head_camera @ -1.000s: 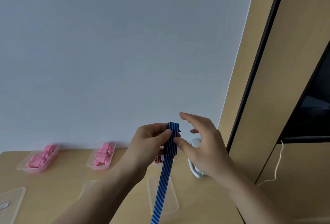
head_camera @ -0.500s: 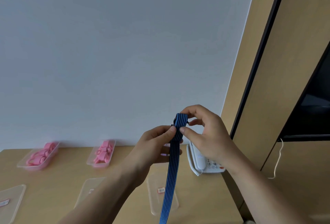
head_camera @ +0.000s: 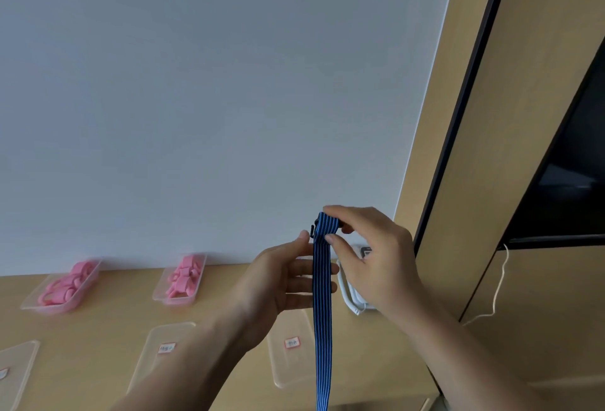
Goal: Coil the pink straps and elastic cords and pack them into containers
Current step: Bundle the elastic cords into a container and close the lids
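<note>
A blue striped elastic cord [head_camera: 322,319] hangs straight down in front of me and runs out of the bottom of the frame. My right hand [head_camera: 370,256] pinches its folded top end, where a small black hook shows. My left hand [head_camera: 281,283] is just left of the cord with fingers spread behind it; the thumb tip touches the cord near the top. Two clear containers [head_camera: 32,299] [head_camera: 160,292] at the back of the wooden table hold coiled pink straps [head_camera: 65,283] [head_camera: 185,276].
Three clear lids lie flat on the table nearer to me [head_camera: 163,355] [head_camera: 288,364] [head_camera: 13,368], two with visible labels. A white telephone [head_camera: 352,292] sits behind my right hand by the wall. A wooden cabinet with a dark panel [head_camera: 523,181] rises at the right.
Both hands have risen with the cord. My right hand went from open beside the cord to pinching its top fold. My left hand loosened and spread its fingers.
</note>
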Tool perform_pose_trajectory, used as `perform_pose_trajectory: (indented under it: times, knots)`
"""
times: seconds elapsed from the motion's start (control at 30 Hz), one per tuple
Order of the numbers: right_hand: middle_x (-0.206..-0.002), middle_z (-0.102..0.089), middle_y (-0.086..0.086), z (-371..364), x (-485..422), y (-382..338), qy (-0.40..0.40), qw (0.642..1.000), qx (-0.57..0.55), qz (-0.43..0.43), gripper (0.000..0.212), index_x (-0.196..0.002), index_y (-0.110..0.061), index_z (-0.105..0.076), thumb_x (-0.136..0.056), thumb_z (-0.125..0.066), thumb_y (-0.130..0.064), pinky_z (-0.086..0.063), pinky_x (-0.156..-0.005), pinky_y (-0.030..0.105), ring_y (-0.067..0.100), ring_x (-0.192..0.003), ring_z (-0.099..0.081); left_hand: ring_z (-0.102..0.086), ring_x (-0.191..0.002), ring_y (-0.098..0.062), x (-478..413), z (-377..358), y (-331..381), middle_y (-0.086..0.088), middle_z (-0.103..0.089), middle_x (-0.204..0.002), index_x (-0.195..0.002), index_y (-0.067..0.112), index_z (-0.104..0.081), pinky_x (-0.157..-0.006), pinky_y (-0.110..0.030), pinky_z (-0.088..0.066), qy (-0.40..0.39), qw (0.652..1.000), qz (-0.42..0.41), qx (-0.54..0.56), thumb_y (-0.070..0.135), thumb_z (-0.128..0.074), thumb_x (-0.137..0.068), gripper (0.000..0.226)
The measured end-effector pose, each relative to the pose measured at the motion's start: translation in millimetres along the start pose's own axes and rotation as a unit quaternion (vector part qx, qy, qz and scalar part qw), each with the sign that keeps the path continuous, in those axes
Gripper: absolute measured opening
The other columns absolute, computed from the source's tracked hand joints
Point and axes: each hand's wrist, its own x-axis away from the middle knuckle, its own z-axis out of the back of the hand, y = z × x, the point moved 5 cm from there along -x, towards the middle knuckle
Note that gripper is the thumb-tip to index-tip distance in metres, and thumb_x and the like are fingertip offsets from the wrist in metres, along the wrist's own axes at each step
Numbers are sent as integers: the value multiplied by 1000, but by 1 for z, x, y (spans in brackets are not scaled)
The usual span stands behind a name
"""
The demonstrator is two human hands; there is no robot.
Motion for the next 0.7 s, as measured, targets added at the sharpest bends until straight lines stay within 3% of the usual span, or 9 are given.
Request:
perform_pose_trajectory:
  times: [0.17, 0.3, 0.53, 0.7]
  knots:
    - [-102, -75, -1, 1, 17, -4, 11, 998, -26, 53, 14, -101, -8, -77, -90, -69, -11, -52, -84, 29, 15, -94, -68, -74, -105, -40, -1, 6, 0, -17, -77, -112, -112, 15, -78, -103, -57, -54, 18, 1000, -1, 14, 51, -54, -101, 45]
    - [-103, -75, -1, -1, 28, -5, -1, 999, -29, 41, 12, -97, -9, -79, -86, -75, -9, -53, -81, 32, 18, -92, -67, -75, -99, -35, -2, 10, 3, -16, -76, -110, -112, 15, -79, -92, -48, -61, 12, 1000, -24, 10, 43, -59, -100, 37]
    - [-102, -73, -3, -12, 43, -10, -38, 998, 9, 44, 13, -86, -14, -81, -75, -85, -8, -45, -82, 19, 16, -85, -61, -73, -91, -31, -2, 11, 6, -22, -75, -113, -115, 15, -77, -79, -40, -62, -5, 999, -49, 17, 18, -64, -97, 22]
    - [-93, -74, -11, -11, 33, -8, -73, 996, -43, -13, 14, -79, -17, -79, -71, -87, -9, -53, -74, 29, 9, -84, -66, -75, -92, -32, -1, 16, 7, -17, -78, -108, -117, 17, -74, -83, -43, -64, 37, 995, -83, -49, 7, -58, -102, 24]
